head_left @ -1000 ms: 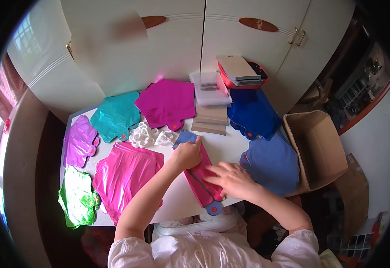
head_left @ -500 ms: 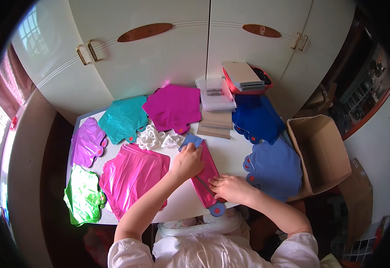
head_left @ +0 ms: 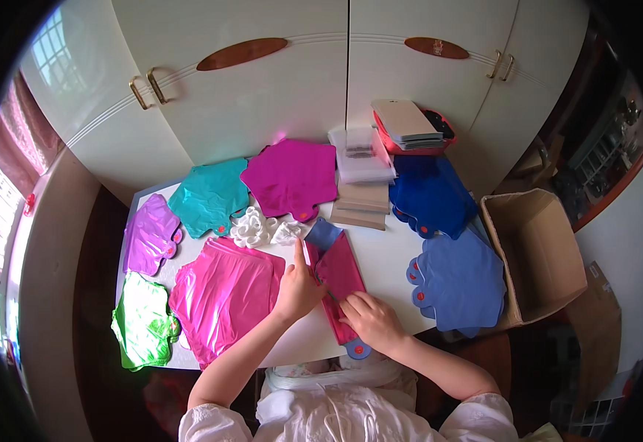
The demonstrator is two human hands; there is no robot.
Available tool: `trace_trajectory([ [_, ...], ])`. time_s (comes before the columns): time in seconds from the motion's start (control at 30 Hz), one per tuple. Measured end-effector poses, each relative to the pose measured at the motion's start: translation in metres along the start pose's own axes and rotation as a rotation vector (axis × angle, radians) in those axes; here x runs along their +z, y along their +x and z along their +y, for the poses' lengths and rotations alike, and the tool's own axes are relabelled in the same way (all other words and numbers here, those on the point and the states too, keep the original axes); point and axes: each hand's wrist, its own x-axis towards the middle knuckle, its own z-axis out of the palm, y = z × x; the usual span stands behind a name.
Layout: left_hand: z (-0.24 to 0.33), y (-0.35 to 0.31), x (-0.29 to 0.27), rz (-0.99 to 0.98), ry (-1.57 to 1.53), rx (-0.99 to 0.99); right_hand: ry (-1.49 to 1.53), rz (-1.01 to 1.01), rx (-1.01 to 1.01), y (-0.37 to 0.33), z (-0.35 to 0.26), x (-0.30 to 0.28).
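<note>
A pink and blue foil bundle [head_left: 345, 274], apparently a flat balloon folded into a long strip, lies slanted on the table in front of me. Its blue end points away from me, and a rounded blue tab with a red spot shows at the near end. My left hand [head_left: 299, 291] is closed at the strip's left edge, its index finger stretched forward. With bent fingers, my right hand [head_left: 373, 318] grips the lower right part; its fingertips are partly hidden. Left of my left hand lies a stack of shiny pink foil balloons [head_left: 226, 295].
More flat foil pieces lie around: green [head_left: 141, 320], purple [head_left: 148, 236], teal [head_left: 207, 195], magenta [head_left: 288, 177], dark blue [head_left: 432, 195] and light blue [head_left: 460, 280]. White ribbon coils [head_left: 251, 228], clear bags [head_left: 362, 158], a red basket [head_left: 447, 132] and a cardboard box [head_left: 539, 258] stand or lie nearby.
My left hand has moved down from the strip's far end to its left edge, index finger now extended. The right hand's fingers have curled in. The strip's upper part looks wider, its layers loosened.
</note>
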Motion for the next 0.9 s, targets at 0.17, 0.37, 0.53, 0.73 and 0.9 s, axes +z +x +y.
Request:
trace_trajectory([
  [0.17, -0.001, 0.001, -0.002, -0.071, 0.181, -0.01, 0.034, 0.036, -0.028, 0.001, 0.005, 0.006],
  [0.37, 0.003, 0.0, -0.009, -0.089, 0.316, 0.046, 0.086, -0.015, -0.024, 0.003, 0.009, 0.008],
  [0.53, -0.006, -0.004, -0.004, -0.045, 0.297, 0.111, 0.067, -0.038, -0.044, 0.001, 0.011, 0.012],
  [0.73, -0.003, -0.007, -0.008, 0.087, 0.384, 0.147, 0.076, -0.043, -0.052, 0.003, 0.011, 0.009],
  [0.9, -0.018, 0.013, -0.037, 0.257, 0.526, 0.35, 0.092, 0.0, -0.056, 0.006, 0.009, 0.004],
])
